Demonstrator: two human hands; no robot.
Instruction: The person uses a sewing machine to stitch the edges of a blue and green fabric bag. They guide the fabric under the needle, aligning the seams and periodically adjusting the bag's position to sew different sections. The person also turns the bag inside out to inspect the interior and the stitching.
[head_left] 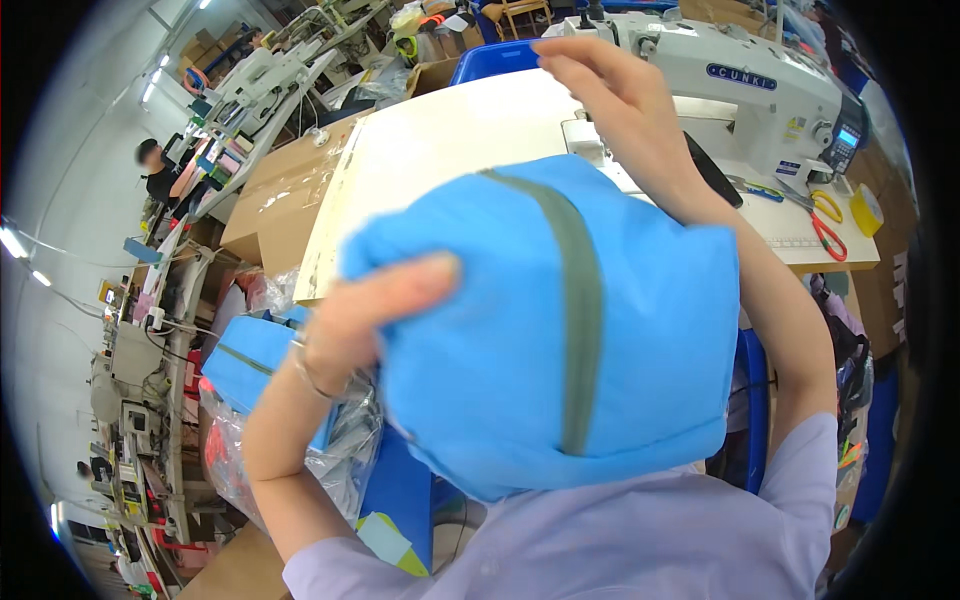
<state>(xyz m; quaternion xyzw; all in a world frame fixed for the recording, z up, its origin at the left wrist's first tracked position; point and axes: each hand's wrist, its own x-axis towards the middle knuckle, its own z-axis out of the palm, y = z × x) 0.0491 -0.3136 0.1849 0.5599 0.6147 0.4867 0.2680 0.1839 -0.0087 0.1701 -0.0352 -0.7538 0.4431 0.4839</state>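
Note:
A bright blue fabric piece, boxy like a bag or cover, fills the middle of the view close to me. A grey-green strip runs down its face. My left hand grips its left side, thumb on the outer face and the other fingers hidden behind the fabric; the hand is somewhat blurred. Raised beyond the piece, my right hand has its fingers stretched out and holds nothing visible. It is over the white table, just left of the sewing machine. The right forearm passes along the piece's right edge.
Scissors with red and yellow handles and a yellow tape roll lie at the table's right. A blue bin stands beyond. Another blue piece rests at lower left by clear plastic. A person sits far left.

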